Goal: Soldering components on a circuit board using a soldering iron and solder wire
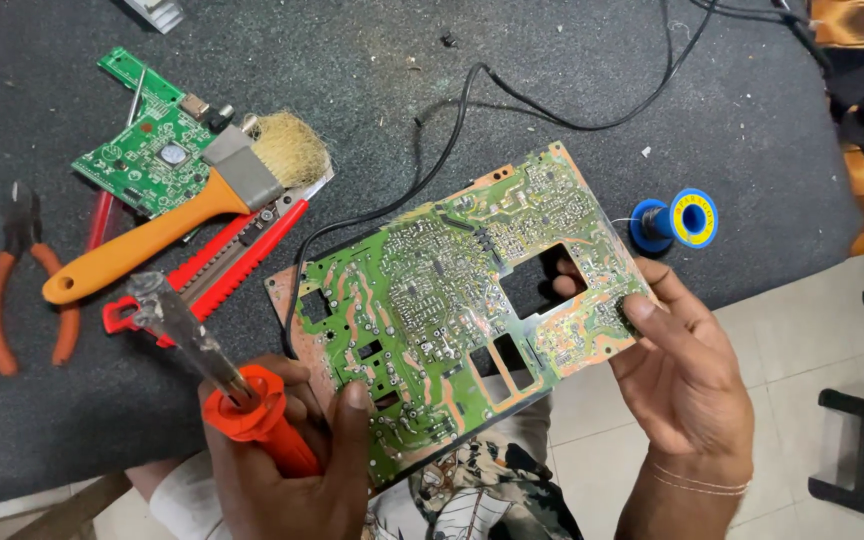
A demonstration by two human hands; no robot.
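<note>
The left hand (297, 470) was closed around the orange handle of a soldering iron with a silvery metal shaft (217, 365), its tip slanting up and to the left, while the thumb pressed on the lower left edge of a large green and copper-coloured printed circuit board with rectangular cutouts (452, 300). The right hand (687, 375) pinched the board's right edge, thumb on top and a fingertip showing through a cutout. The board was held tilted over the near edge of a dark grey felt-like work mat (552, 80), partly over the pale tiled floor (812, 320).

Left of the iron lay red-handled tools (222, 270), an orange-handled brush with pale bristles (192, 200), a small green circuit board (147, 150) and orange-handled pliers (12, 290). A blue spool of solder wire (677, 220) stood just beyond the right fingers. A black cable (472, 100) crossed the open mat behind.
</note>
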